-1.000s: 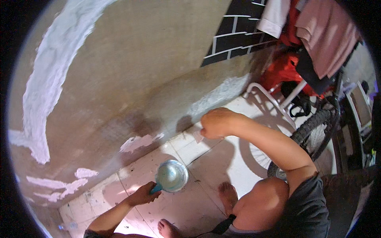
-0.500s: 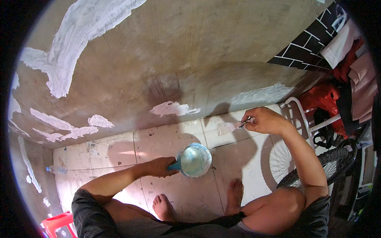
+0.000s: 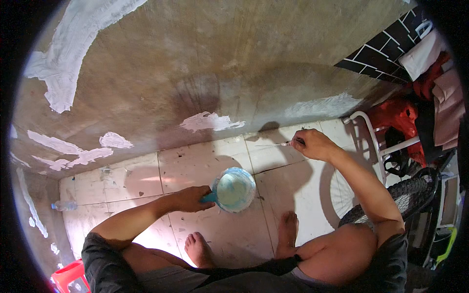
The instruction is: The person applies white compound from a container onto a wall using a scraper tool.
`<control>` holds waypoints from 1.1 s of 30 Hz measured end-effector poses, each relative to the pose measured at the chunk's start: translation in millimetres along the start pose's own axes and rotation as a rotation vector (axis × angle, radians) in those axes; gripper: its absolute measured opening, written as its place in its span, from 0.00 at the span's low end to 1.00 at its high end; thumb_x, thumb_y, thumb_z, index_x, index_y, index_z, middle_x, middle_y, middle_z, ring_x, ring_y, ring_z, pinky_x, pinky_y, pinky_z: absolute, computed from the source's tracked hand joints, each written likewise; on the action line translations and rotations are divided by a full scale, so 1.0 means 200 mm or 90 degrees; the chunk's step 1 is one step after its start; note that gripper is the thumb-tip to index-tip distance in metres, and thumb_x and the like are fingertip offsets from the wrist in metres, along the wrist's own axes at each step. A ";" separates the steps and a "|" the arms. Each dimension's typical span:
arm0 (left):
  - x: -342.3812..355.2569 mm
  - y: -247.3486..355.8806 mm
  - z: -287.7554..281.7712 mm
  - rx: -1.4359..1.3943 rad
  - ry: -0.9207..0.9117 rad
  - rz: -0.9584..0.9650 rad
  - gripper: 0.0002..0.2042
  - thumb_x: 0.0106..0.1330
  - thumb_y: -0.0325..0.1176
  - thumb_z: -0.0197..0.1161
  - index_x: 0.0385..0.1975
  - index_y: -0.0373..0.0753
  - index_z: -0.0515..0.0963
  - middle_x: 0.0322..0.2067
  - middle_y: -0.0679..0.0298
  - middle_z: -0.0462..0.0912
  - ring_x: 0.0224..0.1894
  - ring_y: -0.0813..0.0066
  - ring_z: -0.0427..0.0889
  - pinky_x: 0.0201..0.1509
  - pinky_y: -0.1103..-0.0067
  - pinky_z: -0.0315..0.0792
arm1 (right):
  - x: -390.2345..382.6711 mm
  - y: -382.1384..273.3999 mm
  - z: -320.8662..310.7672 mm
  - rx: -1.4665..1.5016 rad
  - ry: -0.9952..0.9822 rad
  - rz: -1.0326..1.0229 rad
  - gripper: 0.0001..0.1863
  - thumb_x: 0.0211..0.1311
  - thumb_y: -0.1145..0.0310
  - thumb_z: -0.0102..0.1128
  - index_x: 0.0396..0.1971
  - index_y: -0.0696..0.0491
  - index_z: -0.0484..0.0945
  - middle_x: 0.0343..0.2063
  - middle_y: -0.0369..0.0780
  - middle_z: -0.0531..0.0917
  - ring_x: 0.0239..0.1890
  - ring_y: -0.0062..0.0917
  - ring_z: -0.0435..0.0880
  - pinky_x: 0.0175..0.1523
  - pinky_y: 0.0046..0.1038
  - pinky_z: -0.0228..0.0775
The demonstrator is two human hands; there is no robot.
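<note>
Our left hand (image 3: 194,199) closed round blue handle (image 3: 210,196) of pan (image 3: 235,189), held over tiled floor (image 3: 198,168), mid-scene. Pan round, open-topped, pale blue, rim smeared white; whitish paste (image 3: 231,188) inside. Our right hand (image 3: 312,144), well apart from left, clamped on scraper (image 3: 283,144); we see it nearly edge-on, thin, pointing left, blade shape hard to tell. Far side: brown wall (image 3: 234,63) with white patches (image 3: 211,121). We see clear bottle (image 3: 64,205) at left, bike wheel (image 3: 403,195) at right.

Dipper (image 3: 252,189) in left hand (image 3: 194,199) looks plastic, wall (image 3: 220,53) beyond it matt, tiles (image 3: 195,171) below smooth, tyre (image 3: 415,194) right of right hand (image 3: 312,144) knobbly rubber.
</note>
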State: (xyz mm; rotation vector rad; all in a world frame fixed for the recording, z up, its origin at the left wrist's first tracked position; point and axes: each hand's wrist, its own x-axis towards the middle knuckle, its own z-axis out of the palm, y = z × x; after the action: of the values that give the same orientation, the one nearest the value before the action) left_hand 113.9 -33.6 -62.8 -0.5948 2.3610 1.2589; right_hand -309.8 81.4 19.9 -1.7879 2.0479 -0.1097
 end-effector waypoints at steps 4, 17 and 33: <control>0.00 0.00 -0.02 0.019 0.014 0.002 0.20 0.71 0.49 0.60 0.47 0.37 0.72 0.31 0.58 0.83 0.30 0.68 0.84 0.35 0.70 0.78 | 0.02 0.00 -0.03 0.020 0.008 -0.003 0.15 0.62 0.58 0.61 0.39 0.54 0.83 0.33 0.49 0.86 0.38 0.45 0.86 0.47 0.41 0.77; 0.08 0.08 -0.12 -0.078 0.050 -0.052 0.21 0.70 0.46 0.61 0.47 0.32 0.71 0.37 0.44 0.82 0.36 0.50 0.85 0.44 0.62 0.76 | -0.06 -0.42 -0.06 -0.006 -0.094 -0.259 0.13 0.56 0.68 0.63 0.40 0.57 0.79 0.39 0.47 0.80 0.39 0.42 0.84 0.46 0.40 0.77; 0.10 0.11 -0.12 -0.082 0.095 0.039 0.22 0.70 0.45 0.61 0.50 0.31 0.71 0.36 0.45 0.83 0.39 0.50 0.84 0.46 0.63 0.76 | 0.03 -0.50 0.30 -0.142 -0.086 -0.319 0.14 0.57 0.75 0.57 0.43 0.60 0.78 0.50 0.51 0.79 0.44 0.46 0.85 0.49 0.41 0.80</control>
State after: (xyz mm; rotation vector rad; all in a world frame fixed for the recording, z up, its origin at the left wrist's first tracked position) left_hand 81.8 -45.8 -45.9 -0.6841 2.4486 1.4494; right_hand -195.5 70.1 -2.8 -2.3446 1.5300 0.0970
